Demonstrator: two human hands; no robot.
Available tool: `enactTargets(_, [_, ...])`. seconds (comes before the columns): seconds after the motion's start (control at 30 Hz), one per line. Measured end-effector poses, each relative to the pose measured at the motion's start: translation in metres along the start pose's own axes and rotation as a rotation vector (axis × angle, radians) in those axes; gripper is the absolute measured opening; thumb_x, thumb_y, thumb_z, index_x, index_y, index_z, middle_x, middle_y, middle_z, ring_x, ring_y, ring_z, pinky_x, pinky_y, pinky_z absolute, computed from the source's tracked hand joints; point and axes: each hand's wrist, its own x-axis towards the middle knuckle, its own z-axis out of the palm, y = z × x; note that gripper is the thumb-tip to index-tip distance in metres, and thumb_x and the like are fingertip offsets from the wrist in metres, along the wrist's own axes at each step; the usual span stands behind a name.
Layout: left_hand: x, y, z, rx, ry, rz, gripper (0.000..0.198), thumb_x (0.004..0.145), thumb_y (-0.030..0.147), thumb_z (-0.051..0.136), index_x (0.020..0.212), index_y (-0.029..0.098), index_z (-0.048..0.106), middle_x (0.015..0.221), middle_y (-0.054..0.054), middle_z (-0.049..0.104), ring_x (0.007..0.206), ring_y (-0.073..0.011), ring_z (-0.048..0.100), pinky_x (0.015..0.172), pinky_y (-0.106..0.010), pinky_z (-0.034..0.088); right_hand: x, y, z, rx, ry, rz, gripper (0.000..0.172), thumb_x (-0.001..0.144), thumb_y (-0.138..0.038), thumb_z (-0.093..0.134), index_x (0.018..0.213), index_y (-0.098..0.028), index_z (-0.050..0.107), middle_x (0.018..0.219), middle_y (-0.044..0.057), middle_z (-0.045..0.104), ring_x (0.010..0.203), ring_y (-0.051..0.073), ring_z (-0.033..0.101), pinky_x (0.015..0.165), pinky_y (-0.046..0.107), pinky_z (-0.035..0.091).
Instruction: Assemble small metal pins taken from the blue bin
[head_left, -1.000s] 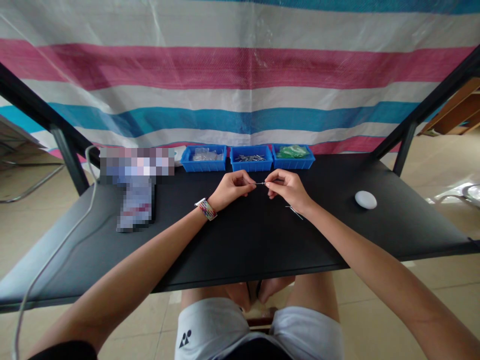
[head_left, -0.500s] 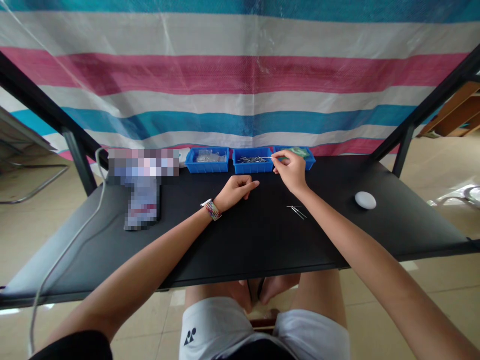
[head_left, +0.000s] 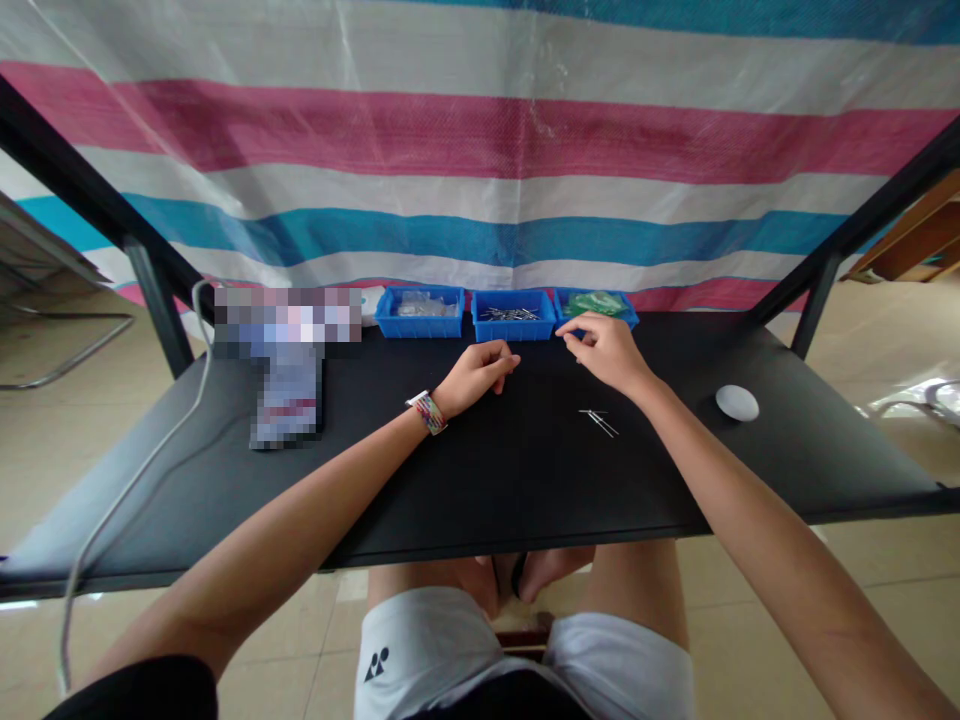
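My left hand point(head_left: 478, 376), a woven band at its wrist, rests on the black table point(head_left: 465, 480) with fingers loosely curled and nothing showing in it. My right hand point(head_left: 604, 348) hovers before the right blue bin point(head_left: 636, 318), thumb and fingers drawn together; whatever is between the fingertips is too small to make out. Below that hand, several thin silver metal pins point(head_left: 600, 422) lie in a loose, crossed bunch. More metal pins point(head_left: 511, 314) fill the middle blue bin point(head_left: 514, 331). Green plastic packaging point(head_left: 596, 303) is inside the right bin.
The left blue bin point(head_left: 420, 328) holds clear plastic bags point(head_left: 420, 304). A white rounded object point(head_left: 737, 403) sits at the right. At the left are a blurred-out item point(head_left: 289, 390) and a white cable point(head_left: 142, 475). Black frame posts flank the table; a striped sheet point(head_left: 517, 140) hangs behind.
My right hand has moved right and slightly down, away from the middle bin. The thin pin seen at its fingertips earlier no longer shows. The left hand stays in place; the view shifts slightly.
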Motion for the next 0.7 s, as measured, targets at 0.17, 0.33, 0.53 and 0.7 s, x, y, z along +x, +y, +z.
enactTargets(0.17, [0.001, 0.0, 0.001, -0.041, -0.022, 0.014, 0.025, 0.094, 0.039, 0.069, 0.085, 0.019, 0.057, 0.064, 0.004, 0.055, 0.052, -0.0104, 0.055, 0.052, -0.023, 0.039, -0.04, 0.013, -0.038, 0.058, -0.34, 0.14, 0.016, 0.083, -0.03, 0.074, 0.093, -0.021, 0.083, 0.082, 0.003, 0.074, 0.062, 0.015, 0.056, 0.063, 0.031, 0.043])
enactTargets(0.33, [0.002, 0.002, 0.001, -0.046, -0.043, 0.033, 0.015, 0.09, 0.029, 0.069, 0.096, 0.018, 0.062, 0.068, 0.004, 0.056, 0.054, -0.01, 0.056, 0.053, -0.022, 0.042, -0.053, 0.021, -0.06, 0.164, -0.546, 0.196, 0.026, 0.077, -0.039, 0.084, 0.094, -0.02, 0.084, 0.078, 0.003, 0.072, 0.067, 0.016, 0.058, 0.06, 0.029, 0.044])
enactTargets(0.53, [0.002, 0.003, 0.0, -0.036, -0.044, 0.022, 0.014, 0.09, 0.027, 0.068, 0.098, 0.017, 0.062, 0.067, 0.004, 0.056, 0.054, -0.0105, 0.056, 0.053, -0.023, 0.044, -0.052, 0.022, -0.055, 0.088, -0.556, 0.137, 0.008, 0.074, -0.027, 0.079, 0.078, -0.02, 0.081, 0.078, 0.002, 0.069, 0.069, 0.016, 0.056, 0.064, 0.029, 0.044])
enactTargets(0.7, [0.001, 0.004, 0.001, -0.033, -0.046, 0.011, 0.015, 0.09, 0.029, 0.068, 0.098, 0.017, 0.062, 0.064, 0.005, 0.057, 0.053, -0.0107, 0.056, 0.053, -0.022, 0.043, -0.057, 0.022, -0.047, 0.025, -0.468, 0.145, 0.002, 0.07, -0.019, 0.073, 0.071, -0.02, 0.073, 0.072, 0.0, 0.065, 0.063, 0.014, 0.054, 0.061, 0.028, 0.04])
